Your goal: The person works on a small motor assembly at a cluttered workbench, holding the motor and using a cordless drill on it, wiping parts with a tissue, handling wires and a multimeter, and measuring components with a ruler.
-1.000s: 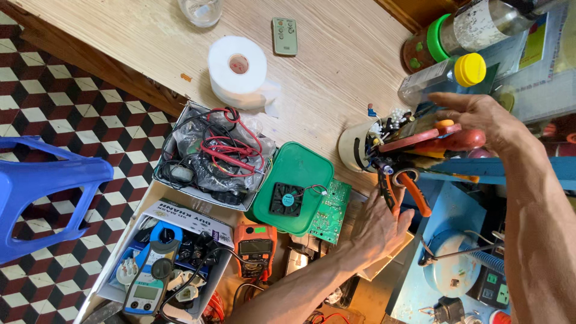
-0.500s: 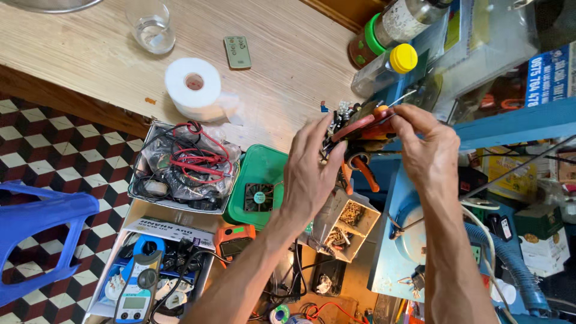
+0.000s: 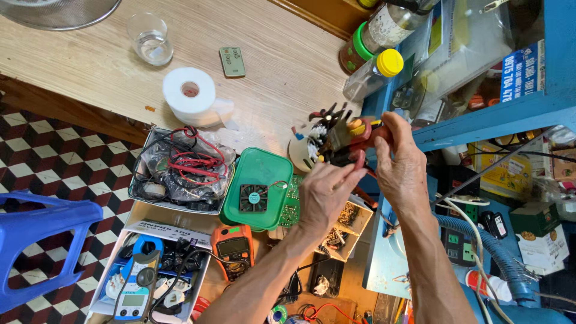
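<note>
Head view: red-handled pliers (image 3: 354, 137) in both hands (image 3: 366, 180).

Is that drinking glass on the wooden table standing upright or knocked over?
Upright: the glass stands on its base on the wooden table, its round open rim facing up.

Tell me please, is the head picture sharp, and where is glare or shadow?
Head view: mostly sharp and evenly lit; soft glare on the pale wooden tabletop; both hands, left and right, slightly soft around the red-handled tool; straight edges bend towards the corners.
</note>
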### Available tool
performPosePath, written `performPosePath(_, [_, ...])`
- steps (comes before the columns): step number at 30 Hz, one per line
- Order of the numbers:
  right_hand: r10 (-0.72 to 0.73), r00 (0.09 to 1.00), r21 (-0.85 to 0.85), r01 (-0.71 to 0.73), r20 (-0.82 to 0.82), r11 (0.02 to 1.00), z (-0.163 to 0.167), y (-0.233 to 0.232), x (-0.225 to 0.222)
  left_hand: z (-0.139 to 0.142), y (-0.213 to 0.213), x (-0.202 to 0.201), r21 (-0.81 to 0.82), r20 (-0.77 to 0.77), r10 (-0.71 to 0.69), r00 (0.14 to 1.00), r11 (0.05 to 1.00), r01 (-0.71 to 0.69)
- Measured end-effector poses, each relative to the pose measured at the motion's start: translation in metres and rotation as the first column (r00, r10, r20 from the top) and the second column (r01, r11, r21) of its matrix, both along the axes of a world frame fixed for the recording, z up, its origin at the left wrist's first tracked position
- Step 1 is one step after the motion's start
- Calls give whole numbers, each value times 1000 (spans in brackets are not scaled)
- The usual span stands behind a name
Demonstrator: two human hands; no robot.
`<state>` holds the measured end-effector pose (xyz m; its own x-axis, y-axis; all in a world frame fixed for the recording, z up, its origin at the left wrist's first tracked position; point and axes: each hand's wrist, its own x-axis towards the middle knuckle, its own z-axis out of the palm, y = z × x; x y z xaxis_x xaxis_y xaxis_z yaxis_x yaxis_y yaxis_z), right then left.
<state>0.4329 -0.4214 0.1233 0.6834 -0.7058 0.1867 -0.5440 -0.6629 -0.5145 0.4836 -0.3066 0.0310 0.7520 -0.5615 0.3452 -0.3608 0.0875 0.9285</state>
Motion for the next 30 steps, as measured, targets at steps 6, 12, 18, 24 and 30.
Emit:
performPosePath(6, [105, 994, -24, -105, -11, 994, -9, 6, 15, 5, 1, -17, -28, -65, 62, 996, 998, -64])
performPosePath(12, [215, 974, -111, -221, -68, 969, -12, 0, 20, 6, 6, -11, -9, -79, 74, 994, 997, -75])
performPosePath(18, [160, 982, -54, -166, -105, 985, -21, 6, 31, 0, 23, -1, -21, -106, 29, 994, 999, -32])
performPosePath(24, [196, 980, -65, -197, -26, 978, -25, 9, 32, -21, 17, 51, 84, 96, 60, 994, 994, -68])
performPosePath(30, [229, 973, -62, -231, -40, 971, -23, 2, 31, -37, -6, 78, 223, 213, -110, 971, 973, 61])
